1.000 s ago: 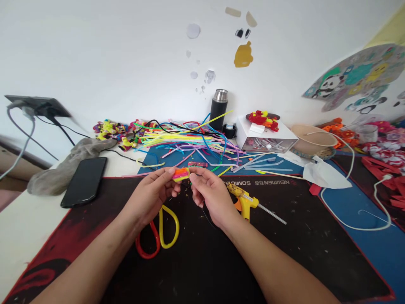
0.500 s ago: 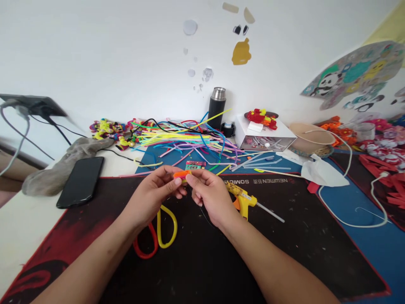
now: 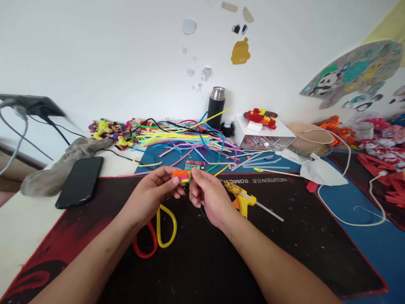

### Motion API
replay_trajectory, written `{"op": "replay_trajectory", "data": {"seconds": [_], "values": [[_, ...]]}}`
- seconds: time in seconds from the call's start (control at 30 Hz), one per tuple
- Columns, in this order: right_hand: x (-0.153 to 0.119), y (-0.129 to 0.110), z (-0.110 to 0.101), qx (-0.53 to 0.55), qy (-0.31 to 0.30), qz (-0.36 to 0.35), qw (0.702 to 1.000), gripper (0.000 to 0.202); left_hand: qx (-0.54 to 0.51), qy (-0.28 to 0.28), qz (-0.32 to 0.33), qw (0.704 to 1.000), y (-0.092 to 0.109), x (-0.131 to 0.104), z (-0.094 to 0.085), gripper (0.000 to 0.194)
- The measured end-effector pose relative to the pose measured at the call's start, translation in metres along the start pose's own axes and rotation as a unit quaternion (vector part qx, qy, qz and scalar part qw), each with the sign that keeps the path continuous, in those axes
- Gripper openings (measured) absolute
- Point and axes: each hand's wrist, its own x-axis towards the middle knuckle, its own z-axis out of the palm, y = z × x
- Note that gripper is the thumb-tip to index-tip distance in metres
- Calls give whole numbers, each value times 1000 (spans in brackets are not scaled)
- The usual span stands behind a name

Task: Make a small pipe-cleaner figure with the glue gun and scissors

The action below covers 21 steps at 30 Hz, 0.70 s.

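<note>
My left hand (image 3: pixel 155 188) pinches a small fuzzy pipe-cleaner piece (image 3: pixel 181 175), coloured orange, pink and yellow, between thumb and fingers. At the piece's right end, the thumb and curled fingers of my right hand (image 3: pixel 209 192) close on its edge. Both hands are raised over the black desk mat (image 3: pixel 202 261). Below my left hand lie scissors with one red and one yellow handle (image 3: pixel 175 230); their blades are hidden. A yellow glue gun (image 3: pixel 245 202) with a clear glue stick in its back rests just right of my right hand, which partly covers it.
Many coloured pipe cleaners (image 3: pixel 177 137) lie heaped at the back, before a black thermos (image 3: pixel 217 107). A white drawer box (image 3: pixel 265 135) and a beige bowl (image 3: pixel 311 137) stand back right. A phone (image 3: pixel 79 181) lies left. A white cable (image 3: pixel 348 226) loops at right.
The small piece has turned in my fingers, so its pink and yellow parts now show beside the orange. My right hand's fingers have shifted slightly toward its right end.
</note>
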Motion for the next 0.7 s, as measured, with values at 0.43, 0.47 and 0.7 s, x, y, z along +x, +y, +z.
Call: {"op": "replay_trajectory", "data": {"seconds": [0.43,0.47,0.7], "values": [[-2,5,3,28,-10,20,999,51,-5,-12,-9,1000,0,-1,0,32],[-2,5,3,29,-12,23,999,52,-8,-11,-12,1000,0,-1,1,33],[-1,4,3,42,-23,36,998,53,4,19,-5,1000,0,-1,5,39]]}}
